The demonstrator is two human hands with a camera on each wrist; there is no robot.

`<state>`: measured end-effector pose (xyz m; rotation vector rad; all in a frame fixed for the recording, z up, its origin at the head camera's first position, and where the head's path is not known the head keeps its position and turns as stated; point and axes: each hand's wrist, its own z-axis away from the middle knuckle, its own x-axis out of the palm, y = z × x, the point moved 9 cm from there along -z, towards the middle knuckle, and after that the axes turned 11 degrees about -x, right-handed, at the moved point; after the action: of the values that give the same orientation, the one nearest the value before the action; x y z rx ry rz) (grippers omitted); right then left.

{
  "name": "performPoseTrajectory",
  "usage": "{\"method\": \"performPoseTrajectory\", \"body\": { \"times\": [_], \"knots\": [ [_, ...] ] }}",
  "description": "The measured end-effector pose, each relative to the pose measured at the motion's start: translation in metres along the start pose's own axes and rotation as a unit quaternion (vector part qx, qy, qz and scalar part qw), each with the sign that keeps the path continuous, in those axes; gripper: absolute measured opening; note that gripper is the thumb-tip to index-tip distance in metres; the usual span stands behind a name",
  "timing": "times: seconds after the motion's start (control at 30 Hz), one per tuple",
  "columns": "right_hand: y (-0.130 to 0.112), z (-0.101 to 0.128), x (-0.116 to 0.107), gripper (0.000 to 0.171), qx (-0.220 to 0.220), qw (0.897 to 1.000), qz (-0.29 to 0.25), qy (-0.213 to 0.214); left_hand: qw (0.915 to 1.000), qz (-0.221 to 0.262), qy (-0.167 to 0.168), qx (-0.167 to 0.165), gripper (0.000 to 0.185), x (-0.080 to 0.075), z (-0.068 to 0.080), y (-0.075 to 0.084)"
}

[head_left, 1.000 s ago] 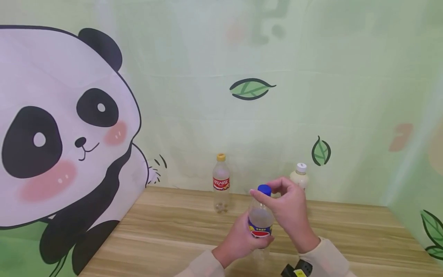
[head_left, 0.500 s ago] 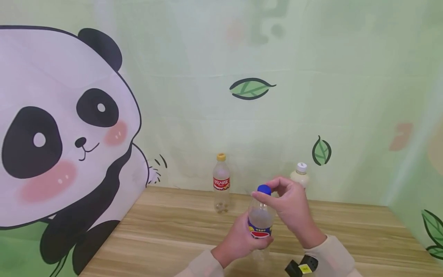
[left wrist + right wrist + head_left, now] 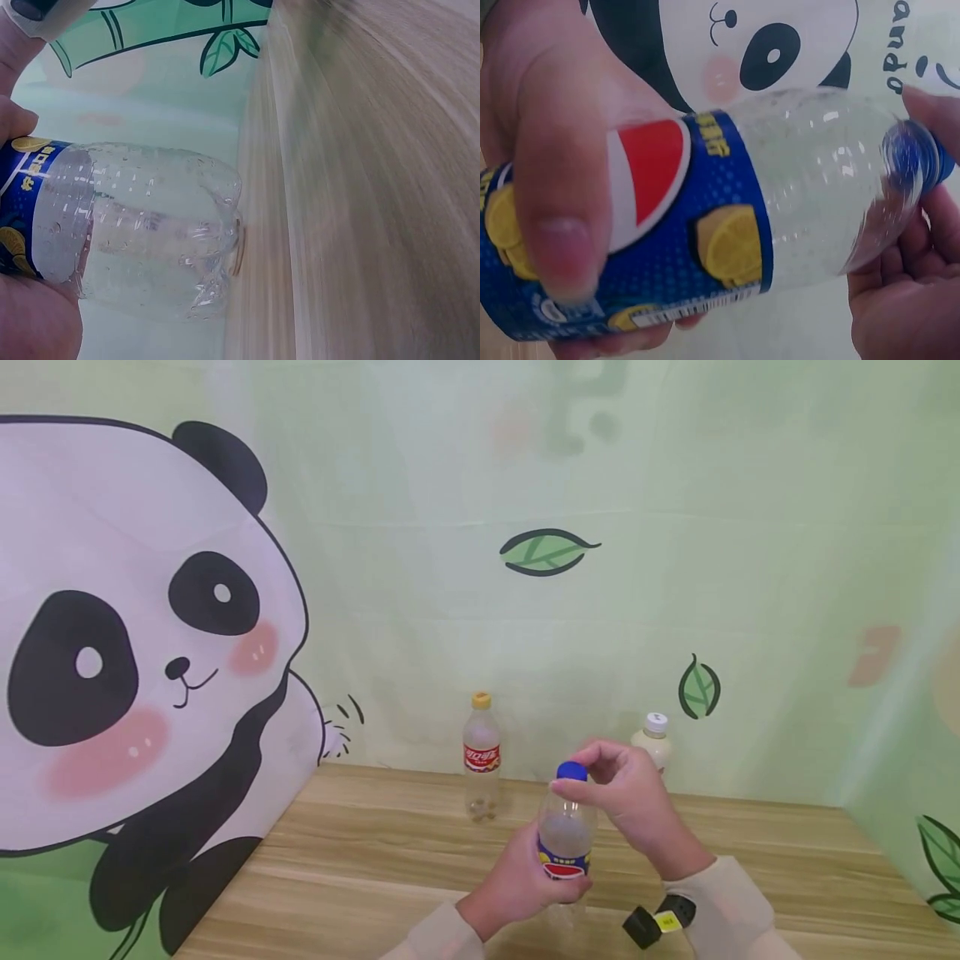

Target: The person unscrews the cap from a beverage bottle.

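Observation:
My left hand (image 3: pixel 516 881) grips a clear plastic soda bottle (image 3: pixel 567 833) around its blue lemon-print label (image 3: pixel 731 244), holding it upright. At the top, the thumb and fingers of my right hand (image 3: pixel 636 802) pinch the blue cap (image 3: pixel 572 771), which sits on the bottle's neck. Seen from the left wrist, the bottle's clear lower part (image 3: pixel 154 225) has droplets on it, and its base is close to the wooden table (image 3: pixel 360 210). The right wrist view shows the left thumb lying across the label.
A clear bottle with a yellow cap and red label (image 3: pixel 482 758) stands toward the back of the table. Behind my right hand, a cream-coloured bottle with a white cap (image 3: pixel 654 742) is partly hidden. A green panda-print backdrop (image 3: pixel 420 610) rises behind the table.
My right wrist has swung slightly right and its thumb has slid from the cap's left side toward its front. The left hand and bottle have stayed nearly still.

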<state>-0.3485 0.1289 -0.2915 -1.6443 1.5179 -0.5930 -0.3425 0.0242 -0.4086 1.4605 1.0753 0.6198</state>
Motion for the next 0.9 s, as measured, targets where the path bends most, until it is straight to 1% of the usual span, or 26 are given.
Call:
{"method": "performPoseTrajectory", "body": {
  "times": [0.1, 0.23, 0.3, 0.37, 0.47, 0.57, 0.67, 0.77, 0.9],
  "knots": [
    [0.001, -0.002, 0.001, 0.017, 0.003, 1.0, -0.011, -0.017, 1.0, 0.005, -0.003, 0.002, 0.051, 0.0, 0.0, 0.0],
    [0.003, -0.002, 0.002, 0.015, 0.004, 1.0, -0.02, -0.022, 0.9999, 0.01, -0.004, 0.001, 0.05, -0.001, 0.0, -0.002],
    [0.004, -0.002, 0.002, 0.017, 0.005, 1.0, -0.011, -0.017, 0.9999, 0.015, -0.002, -0.003, 0.049, -0.001, 0.0, -0.003],
    [0.004, -0.001, 0.002, 0.023, 0.001, 1.0, 0.007, -0.009, 0.9998, 0.02, 0.001, -0.005, 0.048, -0.002, 0.0, -0.003],
    [0.002, 0.0, 0.002, 0.033, -0.001, 0.999, 0.036, 0.015, 0.9997, 0.023, 0.006, -0.005, 0.05, -0.003, -0.001, -0.003],
    [0.0, 0.003, -0.001, 0.037, 0.006, 0.997, 0.058, 0.052, 0.9998, 0.018, 0.009, -0.003, 0.052, -0.003, -0.002, -0.003],
    [-0.004, 0.007, -0.004, 0.038, 0.022, 0.991, 0.097, 0.094, 0.9998, 0.015, 0.013, -0.004, 0.052, -0.003, -0.003, -0.003],
    [-0.008, 0.012, -0.007, 0.041, 0.039, 0.981, 0.142, 0.124, 0.9997, 0.015, 0.015, -0.008, 0.053, -0.003, -0.003, -0.004],
    [-0.011, 0.017, -0.007, 0.045, 0.053, 0.974, 0.162, 0.148, 0.9997, 0.015, 0.014, -0.014, 0.053, -0.001, -0.003, -0.004]
  ]
}}
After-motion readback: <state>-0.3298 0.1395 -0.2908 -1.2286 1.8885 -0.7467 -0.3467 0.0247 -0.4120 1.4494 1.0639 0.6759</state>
